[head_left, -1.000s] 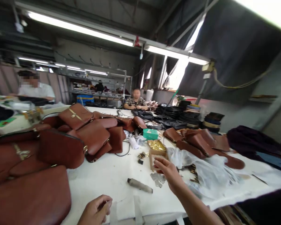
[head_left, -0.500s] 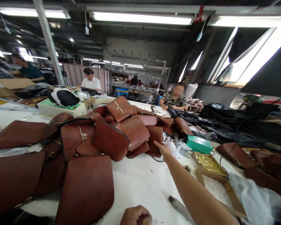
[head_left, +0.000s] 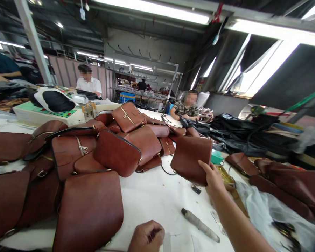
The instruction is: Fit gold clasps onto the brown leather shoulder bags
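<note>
R hand (head_left: pixel 212 175) grips a flat brown leather bag w/ rounded corners (head_left: pixel 190 157) by its right edge, one digit laid over the face; bag's tilted, and can't tell if its lower edge touches the white tabletop (head_left: pixel 144 196). L hand (head_left: pixel 149 234) is low, near the table's close edge, fingers curled in — can't tell if it holds anything.

Btwn the hands, a bit nearer R forearm, lies a grey wrapped cylindrical tool w/ dark tip (head_left: pixel 201 224). Small dark flat piece (head_left: pixel 196 189) sits just L of R hand, below the bag. L of L hand: a heap of brown leather bags w/ zips & gold-tone hardware (head_left: pixel 118 154), covering much of the surface. Just R of R hand: cardboard tray of small gold-coloured bits (head_left: pixel 225 174), partly hidden, then crumpled clear plastic sheeting (head_left: pixel 262 203) and more brown leather pieces (head_left: pixel 286 185).

Room: beyond R hand, a person in a patterned shirt (head_left: pixel 186 108) sits across the table, black floppy material (head_left: pixel 231 136) to that person's side; far L of both hands, a person in a white shirt (head_left: pixel 89 84). Long white strip lights (head_left: pixel 157 10) overhead; bright slanted window (head_left: pixel 270 66) up R.
</note>
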Demonstrator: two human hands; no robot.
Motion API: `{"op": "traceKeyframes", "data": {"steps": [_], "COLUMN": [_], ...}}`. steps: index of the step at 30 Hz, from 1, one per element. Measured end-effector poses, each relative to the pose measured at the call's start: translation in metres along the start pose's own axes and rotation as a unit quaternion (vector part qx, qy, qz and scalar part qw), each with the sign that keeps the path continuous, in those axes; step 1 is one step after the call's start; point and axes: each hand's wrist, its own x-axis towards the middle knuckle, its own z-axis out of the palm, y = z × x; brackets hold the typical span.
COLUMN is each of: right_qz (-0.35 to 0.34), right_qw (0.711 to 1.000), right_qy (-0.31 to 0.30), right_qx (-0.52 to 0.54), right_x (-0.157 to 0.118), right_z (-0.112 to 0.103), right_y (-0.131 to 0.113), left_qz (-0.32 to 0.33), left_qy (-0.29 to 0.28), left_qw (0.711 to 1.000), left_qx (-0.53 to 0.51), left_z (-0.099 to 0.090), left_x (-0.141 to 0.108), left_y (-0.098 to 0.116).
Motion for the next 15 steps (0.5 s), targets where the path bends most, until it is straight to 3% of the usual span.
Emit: {"op": "traceKeyframes", "data": {"steps": [4,6,8,10,13,15], "right_qz": [0.096,0.201,0.333,0.417,0.448,0.411], "right_qw": [0.98,0.955,0.906,0.842,0.773,0.765], "right_qy": [0.023,0.006,-0.081,-0.201,-0.368,-0.461], "right_qx": [0.17,0.216,0.25,0.276,0.257,0.181], "right_x": [-0.109,-0.166,-0.215,-0.254,-0.292,-0.304], "right_z": [-0.042,-0.059,-0.075,-0.087,-0.094,-0.093], "right_y": [-0.008,0.005,0.026,0.049,0.075,0.083], "left_qz": [0.063,0.128,0.205,0.299,0.417,0.443], "left_qy": [0.061,0.095,0.12,0.105,0.015,-0.04], "left_qw": [0.993,0.984,0.971,0.944,0.857,0.82], "left_qx": [-0.083,-0.076,-0.021,0.097,0.302,0.36], "left_z": [-0.005,-0.013,-0.023,-0.034,-0.042,-0.042], "left_x": [-0.018,-0.03,-0.044,-0.059,-0.079,-0.086], "left_y": [0.025,0.041,0.06,0.08,0.105,0.116]}}
